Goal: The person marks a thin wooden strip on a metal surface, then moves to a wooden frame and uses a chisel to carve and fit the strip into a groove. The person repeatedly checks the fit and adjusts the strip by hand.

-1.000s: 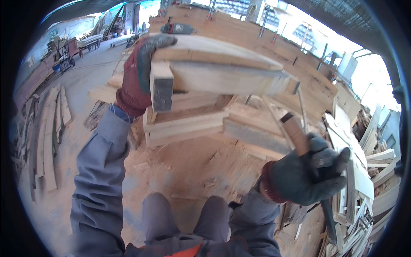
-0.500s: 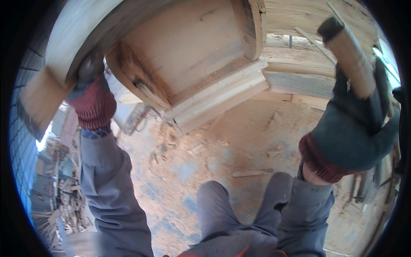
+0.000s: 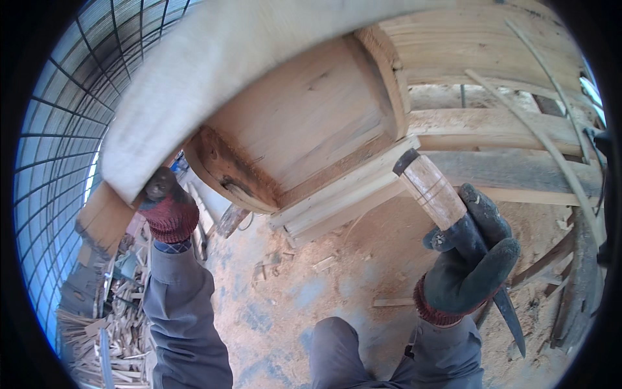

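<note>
My left hand point(image 3: 167, 206), in a dark glove with a red knit cuff, grips the edge of a large wooden pallet piece point(image 3: 285, 123) raised overhead and tilted. Its pale boards and a thick block point(image 3: 227, 172) fill the upper middle of the view. My right hand point(image 3: 470, 262), in a dark glove, is shut on a tool with a wooden handle point(image 3: 431, 191) pointing up-left and a dark metal blade point(image 3: 508, 314) pointing down-right. The tool is held to the right of the lifted piece, its handle end close to the lower boards.
Stacked pallets and loose planks point(image 3: 505, 149) lie at the right. A thin metal strap point(image 3: 544, 136) curves across them. Sawdust covers the floor point(image 3: 311, 292). Scrap wood strips point(image 3: 116, 330) pile at lower left. A gridded roof point(image 3: 65, 129) shows at left.
The pallet piece has been swung up from the stack to overhead by my left hand. My right hand rose with the tool half a second ago and has since dropped lower.
</note>
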The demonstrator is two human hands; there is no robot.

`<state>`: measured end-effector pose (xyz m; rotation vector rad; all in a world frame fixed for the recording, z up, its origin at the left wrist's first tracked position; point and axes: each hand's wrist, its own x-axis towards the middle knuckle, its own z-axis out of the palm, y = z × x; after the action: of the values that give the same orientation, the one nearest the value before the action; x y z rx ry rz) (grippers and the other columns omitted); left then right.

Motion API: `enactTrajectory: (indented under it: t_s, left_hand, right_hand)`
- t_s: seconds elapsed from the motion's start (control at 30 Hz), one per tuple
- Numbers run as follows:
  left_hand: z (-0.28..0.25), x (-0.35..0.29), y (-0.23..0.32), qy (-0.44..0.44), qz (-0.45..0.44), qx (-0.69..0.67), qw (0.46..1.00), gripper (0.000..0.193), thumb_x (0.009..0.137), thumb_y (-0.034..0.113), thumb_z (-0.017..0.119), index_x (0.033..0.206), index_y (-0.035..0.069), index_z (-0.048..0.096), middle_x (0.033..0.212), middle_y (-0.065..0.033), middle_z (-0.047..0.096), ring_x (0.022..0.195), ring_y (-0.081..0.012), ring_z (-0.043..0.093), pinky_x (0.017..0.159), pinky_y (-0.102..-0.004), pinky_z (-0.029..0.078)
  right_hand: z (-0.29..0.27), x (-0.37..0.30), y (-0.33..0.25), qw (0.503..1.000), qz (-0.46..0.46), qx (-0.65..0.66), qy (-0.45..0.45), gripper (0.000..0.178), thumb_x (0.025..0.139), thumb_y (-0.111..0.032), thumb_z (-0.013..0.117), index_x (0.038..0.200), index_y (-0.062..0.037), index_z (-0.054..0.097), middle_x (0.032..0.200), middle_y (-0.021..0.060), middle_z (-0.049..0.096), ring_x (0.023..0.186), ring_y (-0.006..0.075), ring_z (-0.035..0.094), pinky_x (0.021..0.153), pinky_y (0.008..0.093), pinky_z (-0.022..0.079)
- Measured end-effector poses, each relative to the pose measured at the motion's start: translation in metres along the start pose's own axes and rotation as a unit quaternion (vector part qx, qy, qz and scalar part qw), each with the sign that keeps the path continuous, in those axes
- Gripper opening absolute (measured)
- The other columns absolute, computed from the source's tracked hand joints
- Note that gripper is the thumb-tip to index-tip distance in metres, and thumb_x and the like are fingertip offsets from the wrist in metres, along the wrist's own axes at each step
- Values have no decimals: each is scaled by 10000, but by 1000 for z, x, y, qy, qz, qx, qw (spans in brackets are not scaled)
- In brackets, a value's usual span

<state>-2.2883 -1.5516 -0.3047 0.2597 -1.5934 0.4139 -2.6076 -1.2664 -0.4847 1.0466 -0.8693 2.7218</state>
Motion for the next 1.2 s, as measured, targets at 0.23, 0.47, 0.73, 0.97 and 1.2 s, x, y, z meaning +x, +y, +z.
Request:
enactTrajectory:
  t_s: [0.23, 0.47, 0.73, 0.97, 1.2]
  left_hand:
    - [4, 12, 34, -137, 265, 274, 914, 537, 957, 282, 815, 1383, 51, 582, 1321, -118, 686, 1239, -278, 658, 1099, -438, 505]
    - [39, 33, 73, -70, -75, -370, 923, 913, 848, 248, 916, 1576, 86, 388, 1565, -163, 524, 1431, -301, 542, 1226, -454, 448]
    - [38, 43, 84, -92, -56, -280, 954, 900, 747, 186, 974, 1480, 87, 460, 1528, -163, 555, 1417, -303, 549, 1248, -461, 407]
    - [32, 40, 96, -97, -91, -341, 930, 990, 720, 219, 1012, 1503, 75, 423, 1524, -188, 553, 1447, -316, 526, 1235, -481, 427]
    - [36, 31, 88, -106, -136, -315, 933, 982, 719, 216, 1015, 1497, 68, 434, 1506, -179, 569, 1413, -318, 559, 1229, -460, 432]
  right_hand:
    - [-19, 80, -94, 982, -150, -110, 19, 609, 1152, -446, 378, 1369, 74, 612, 1233, 301, 699, 966, 283, 766, 709, 297, 666]
    - [14, 130, -142, 978, -151, -146, -14, 474, 1136, -357, 476, 1267, 50, 680, 894, 148, 703, 666, 153, 646, 563, 262, 514]
    - [38, 142, -133, 965, -165, -202, -24, 532, 1166, -405, 396, 1142, -6, 748, 615, -11, 602, 427, 39, 433, 399, 240, 297]
    - [64, 139, -87, 940, -198, -273, 47, 492, 1110, -398, 520, 1332, 20, 656, 936, 86, 677, 709, 145, 592, 633, 263, 474]
    - [-12, 146, -130, 907, -288, -304, -50, 507, 1147, -359, 443, 1340, 67, 640, 877, 100, 694, 578, 118, 569, 524, 207, 448]
